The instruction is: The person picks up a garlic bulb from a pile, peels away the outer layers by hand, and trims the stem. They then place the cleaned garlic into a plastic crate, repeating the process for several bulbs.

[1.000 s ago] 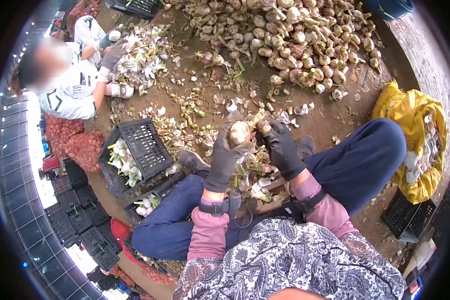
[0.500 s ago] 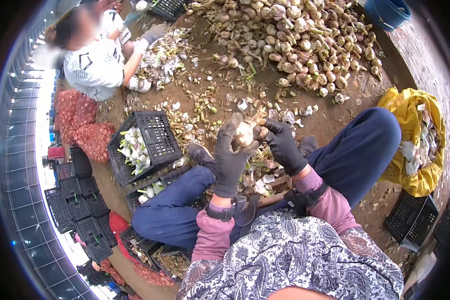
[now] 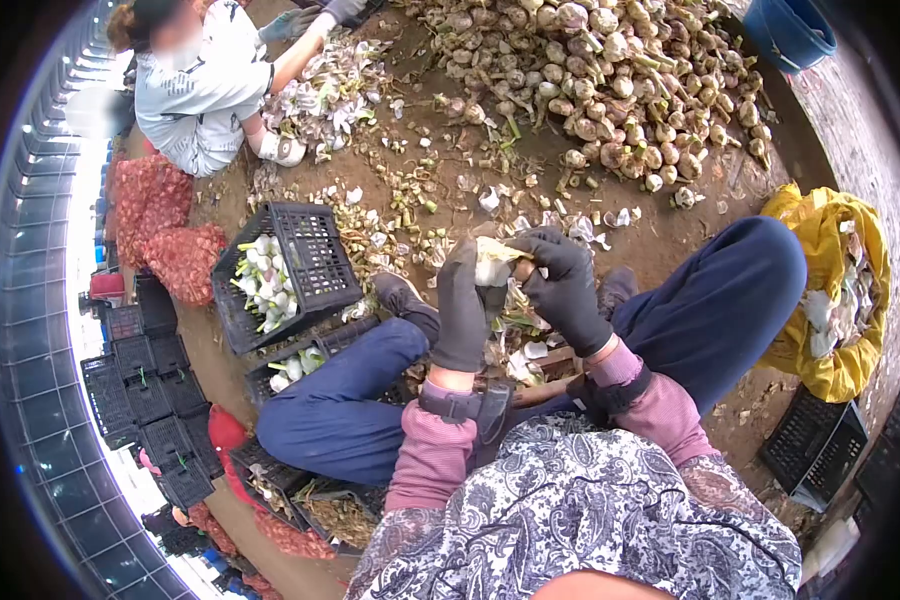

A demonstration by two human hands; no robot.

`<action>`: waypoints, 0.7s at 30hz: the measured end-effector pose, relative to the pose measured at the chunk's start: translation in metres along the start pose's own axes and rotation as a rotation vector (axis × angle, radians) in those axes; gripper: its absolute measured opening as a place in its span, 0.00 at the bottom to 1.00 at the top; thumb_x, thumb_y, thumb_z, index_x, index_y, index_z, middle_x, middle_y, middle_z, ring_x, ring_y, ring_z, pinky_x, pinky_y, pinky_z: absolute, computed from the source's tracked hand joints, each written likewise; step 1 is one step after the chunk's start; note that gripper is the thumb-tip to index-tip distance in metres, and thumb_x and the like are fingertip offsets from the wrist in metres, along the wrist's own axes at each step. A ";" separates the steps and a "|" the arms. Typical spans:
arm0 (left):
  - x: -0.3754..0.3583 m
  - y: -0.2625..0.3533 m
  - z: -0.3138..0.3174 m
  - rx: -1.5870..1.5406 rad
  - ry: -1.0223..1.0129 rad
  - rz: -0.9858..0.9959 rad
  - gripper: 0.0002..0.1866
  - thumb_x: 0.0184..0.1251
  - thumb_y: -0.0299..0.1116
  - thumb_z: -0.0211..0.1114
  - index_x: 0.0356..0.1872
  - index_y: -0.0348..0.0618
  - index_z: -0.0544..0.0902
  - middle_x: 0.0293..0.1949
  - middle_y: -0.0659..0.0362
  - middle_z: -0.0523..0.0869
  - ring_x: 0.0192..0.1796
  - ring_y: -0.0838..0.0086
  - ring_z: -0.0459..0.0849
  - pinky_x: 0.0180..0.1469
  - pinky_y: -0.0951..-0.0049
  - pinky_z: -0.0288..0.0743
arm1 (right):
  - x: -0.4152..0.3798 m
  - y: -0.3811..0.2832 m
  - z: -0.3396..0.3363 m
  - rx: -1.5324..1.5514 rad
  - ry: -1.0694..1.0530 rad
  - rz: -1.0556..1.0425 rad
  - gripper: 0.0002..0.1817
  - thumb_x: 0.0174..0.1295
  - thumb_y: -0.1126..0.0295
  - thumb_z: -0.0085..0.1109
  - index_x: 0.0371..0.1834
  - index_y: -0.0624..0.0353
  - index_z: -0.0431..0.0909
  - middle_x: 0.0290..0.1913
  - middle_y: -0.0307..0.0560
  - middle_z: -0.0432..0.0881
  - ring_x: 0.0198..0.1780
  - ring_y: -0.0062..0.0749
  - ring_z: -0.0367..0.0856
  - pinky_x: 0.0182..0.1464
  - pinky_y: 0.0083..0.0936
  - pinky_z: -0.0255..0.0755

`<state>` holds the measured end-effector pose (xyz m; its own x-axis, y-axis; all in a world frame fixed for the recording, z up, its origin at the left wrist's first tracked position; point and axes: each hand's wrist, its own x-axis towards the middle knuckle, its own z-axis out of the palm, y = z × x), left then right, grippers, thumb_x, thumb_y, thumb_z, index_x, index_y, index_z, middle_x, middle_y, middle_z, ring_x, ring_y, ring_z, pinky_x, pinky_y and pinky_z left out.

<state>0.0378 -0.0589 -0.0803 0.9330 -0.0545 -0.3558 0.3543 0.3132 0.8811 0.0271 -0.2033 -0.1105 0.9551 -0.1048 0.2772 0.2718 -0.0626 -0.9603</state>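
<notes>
Peeling now: your left hand grips the garlic bulb above your lap, and your right hand pinches its papery skin. Next, I'd judge, strip it clean, crate waiting left.

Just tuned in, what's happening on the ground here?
A seated person in dark gloves holds a garlic bulb in the left hand while the right hand pinches its papery skin. A black crate with cleaned bulbs sits to their left, a big garlic pile lies ahead, and a co-worker sorts nearby.
</notes>
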 end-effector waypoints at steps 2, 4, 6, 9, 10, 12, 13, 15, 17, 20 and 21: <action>0.003 0.007 -0.017 -0.174 -0.225 -0.086 0.28 0.81 0.49 0.53 0.68 0.38 0.73 0.37 0.63 0.84 0.30 0.84 0.80 0.24 0.85 0.67 | -0.003 -0.006 -0.002 0.327 -0.001 0.331 0.12 0.69 0.68 0.63 0.50 0.65 0.82 0.37 0.45 0.86 0.39 0.33 0.87 0.45 0.31 0.81; -0.002 0.006 -0.019 -0.352 -0.262 -0.124 0.36 0.78 0.57 0.55 0.74 0.38 0.68 0.36 0.59 0.85 0.24 0.83 0.77 0.20 0.85 0.64 | 0.003 0.007 -0.008 0.562 0.156 0.515 0.13 0.72 0.66 0.61 0.48 0.66 0.82 0.37 0.44 0.86 0.37 0.30 0.87 0.44 0.28 0.82; -0.004 0.005 -0.029 -0.398 -0.415 -0.238 0.39 0.77 0.60 0.56 0.76 0.40 0.64 0.36 0.57 0.86 0.23 0.82 0.77 0.20 0.84 0.65 | 0.011 0.032 -0.027 0.646 0.352 0.620 0.14 0.76 0.64 0.57 0.46 0.67 0.82 0.35 0.47 0.86 0.34 0.27 0.86 0.42 0.24 0.84; -0.013 0.010 -0.030 -0.357 -0.427 -0.158 0.38 0.81 0.61 0.48 0.78 0.43 0.61 0.37 0.54 0.86 0.24 0.79 0.79 0.22 0.83 0.69 | 0.006 0.043 -0.026 0.607 0.167 0.564 0.14 0.69 0.67 0.64 0.52 0.64 0.82 0.39 0.47 0.87 0.39 0.34 0.87 0.49 0.31 0.83; -0.010 0.012 -0.031 -0.328 -0.412 -0.115 0.37 0.82 0.60 0.46 0.78 0.43 0.61 0.39 0.53 0.86 0.27 0.78 0.81 0.25 0.82 0.72 | 0.004 0.043 -0.022 0.178 0.010 0.371 0.18 0.64 0.66 0.68 0.55 0.62 0.81 0.45 0.48 0.86 0.46 0.37 0.86 0.55 0.35 0.80; -0.010 0.012 -0.033 -0.240 -0.281 -0.055 0.34 0.85 0.58 0.40 0.77 0.43 0.62 0.45 0.54 0.86 0.38 0.77 0.84 0.35 0.78 0.79 | -0.001 0.027 -0.013 -0.284 -0.192 0.166 0.32 0.53 0.61 0.76 0.63 0.56 0.80 0.60 0.51 0.81 0.65 0.45 0.78 0.68 0.43 0.70; -0.011 0.011 -0.035 -0.175 -0.167 -0.043 0.33 0.86 0.57 0.38 0.77 0.43 0.64 0.49 0.55 0.85 0.45 0.76 0.86 0.42 0.76 0.83 | 0.004 0.020 -0.012 -0.151 -0.224 0.116 0.32 0.54 0.60 0.75 0.64 0.56 0.80 0.61 0.52 0.80 0.66 0.46 0.77 0.68 0.43 0.70; -0.011 0.011 -0.035 -0.055 -0.117 0.001 0.32 0.86 0.56 0.39 0.75 0.42 0.66 0.52 0.57 0.84 0.50 0.76 0.86 0.47 0.75 0.83 | 0.020 -0.010 -0.012 0.115 -0.287 0.022 0.32 0.56 0.57 0.74 0.64 0.56 0.80 0.63 0.53 0.79 0.67 0.48 0.75 0.69 0.43 0.68; -0.008 0.004 -0.037 0.043 -0.079 0.040 0.29 0.87 0.53 0.40 0.72 0.40 0.70 0.54 0.58 0.84 0.52 0.76 0.86 0.48 0.75 0.83 | 0.024 -0.025 -0.010 0.060 -0.313 -0.076 0.28 0.56 0.65 0.74 0.63 0.52 0.82 0.60 0.50 0.82 0.63 0.47 0.80 0.64 0.39 0.74; -0.005 -0.001 -0.032 0.162 -0.115 0.087 0.24 0.86 0.46 0.44 0.67 0.37 0.74 0.53 0.57 0.84 0.48 0.76 0.86 0.46 0.77 0.82 | 0.016 -0.030 -0.002 0.007 -0.285 -0.132 0.26 0.54 0.80 0.71 0.57 0.46 0.86 0.56 0.48 0.86 0.56 0.43 0.86 0.55 0.33 0.80; -0.010 0.005 -0.028 0.192 -0.104 0.080 0.27 0.86 0.49 0.44 0.67 0.37 0.74 0.51 0.58 0.85 0.46 0.77 0.86 0.43 0.78 0.82 | 0.014 -0.028 -0.002 -0.020 -0.302 -0.132 0.25 0.54 0.81 0.71 0.57 0.47 0.86 0.55 0.48 0.87 0.55 0.44 0.87 0.54 0.33 0.80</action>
<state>0.0286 -0.0308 -0.0815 0.9565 -0.1378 -0.2572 0.2753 0.1343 0.9519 0.0328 -0.2054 -0.0799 0.9046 0.2043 0.3741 0.3957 -0.0758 -0.9153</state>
